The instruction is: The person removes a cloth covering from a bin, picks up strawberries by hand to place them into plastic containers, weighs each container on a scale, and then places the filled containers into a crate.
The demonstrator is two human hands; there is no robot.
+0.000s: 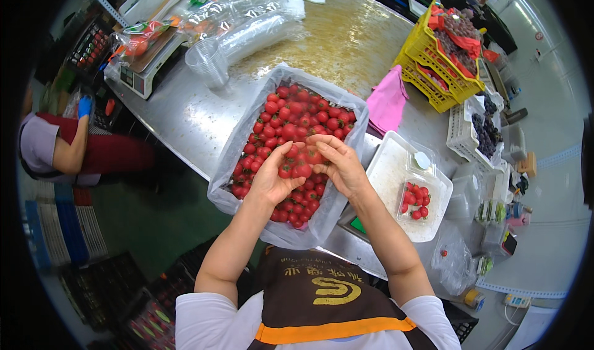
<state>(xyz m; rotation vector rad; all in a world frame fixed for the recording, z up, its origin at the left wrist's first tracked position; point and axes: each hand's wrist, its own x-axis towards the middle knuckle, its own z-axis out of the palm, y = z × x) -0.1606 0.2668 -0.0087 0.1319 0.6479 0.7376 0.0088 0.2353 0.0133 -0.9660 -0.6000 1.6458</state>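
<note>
A crate lined with a translucent plastic bag (222, 171) stands before me, full of red cherry tomatoes (271, 131), some with green stems. Above the fruit, my left hand (270, 176) is cupped around a few tomatoes (302, 170) that look larger and nearer than those below. Facing it, my right hand (343, 166) has its fingers curled toward the same small group. Blur hides whether the right fingers grip one. To the right, an open clear plastic clamshell box (403, 215) with several cherry tomatoes lies on a white tray (383, 178).
Stacked yellow crates (417, 67) hold bagged grapes, beside a pink cloth (389, 100). A white basket (459, 132) holds dark grapes. Nested clear cups (209, 64), plastic film rolls (260, 34) and a weighing scale (139, 78) stand at far left. A blue-gloved co-worker (69, 141) is beyond the steel table (178, 118).
</note>
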